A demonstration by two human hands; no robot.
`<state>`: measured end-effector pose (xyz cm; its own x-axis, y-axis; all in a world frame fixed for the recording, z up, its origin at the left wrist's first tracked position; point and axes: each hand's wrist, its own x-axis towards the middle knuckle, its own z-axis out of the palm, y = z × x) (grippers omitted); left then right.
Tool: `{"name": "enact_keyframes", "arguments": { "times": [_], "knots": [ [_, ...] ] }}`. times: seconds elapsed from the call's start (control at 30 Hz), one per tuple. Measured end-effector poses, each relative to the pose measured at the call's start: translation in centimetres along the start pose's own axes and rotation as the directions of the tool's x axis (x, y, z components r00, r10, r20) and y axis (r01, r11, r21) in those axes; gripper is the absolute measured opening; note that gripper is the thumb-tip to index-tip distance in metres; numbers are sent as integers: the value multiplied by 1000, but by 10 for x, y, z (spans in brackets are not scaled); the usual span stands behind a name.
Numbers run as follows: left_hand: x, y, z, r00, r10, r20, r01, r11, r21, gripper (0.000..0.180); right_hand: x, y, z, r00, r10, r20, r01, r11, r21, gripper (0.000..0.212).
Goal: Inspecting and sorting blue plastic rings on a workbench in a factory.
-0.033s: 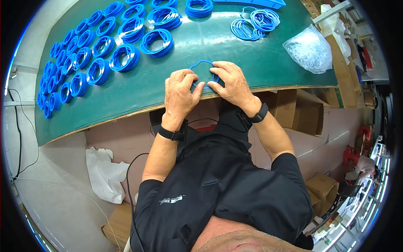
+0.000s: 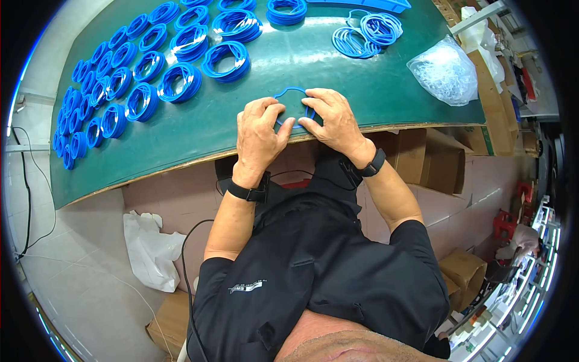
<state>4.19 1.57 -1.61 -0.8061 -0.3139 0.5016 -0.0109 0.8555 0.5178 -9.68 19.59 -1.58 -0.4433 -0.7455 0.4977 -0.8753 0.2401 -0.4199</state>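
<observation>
At the near edge of the green table, a thin blue ring [image 2: 292, 90] of cord or tubing is held between my two hands. My left hand [image 2: 258, 130] is closed on its left side, with fingers curled and thumb pointing inward. My right hand [image 2: 333, 120] pinches the right side with thumb and fingertips. The ring's top arc shows between the hands; my fingers hide parts of both sides. Beyond the hands, to the left, stand many stacks of blue rings [image 2: 226, 61]. Farther right lie looser, paler blue rings [image 2: 381, 28].
A clear plastic bag [image 2: 445, 71] of translucent pieces sits at the table's right end. The rim of a blue tray [image 2: 362, 5] shows at the far side. Under the green table [image 2: 289, 60] on the right stands an open cardboard box [image 2: 440, 160]. White sheeting [image 2: 151, 250] lies at lower left.
</observation>
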Motion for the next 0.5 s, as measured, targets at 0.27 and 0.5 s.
{"name": "enact_keyframes", "arguments": {
  "times": [0.27,0.5],
  "knots": [
    [2,0,3,999,-44,27,43,998,49,43,0,-6,-1,998,-62,27,62,998,-14,47],
    [5,-1,6,996,-91,19,90,995,47,40,-2,-15,7,991,-130,27,131,991,-29,55]
  ]
}}
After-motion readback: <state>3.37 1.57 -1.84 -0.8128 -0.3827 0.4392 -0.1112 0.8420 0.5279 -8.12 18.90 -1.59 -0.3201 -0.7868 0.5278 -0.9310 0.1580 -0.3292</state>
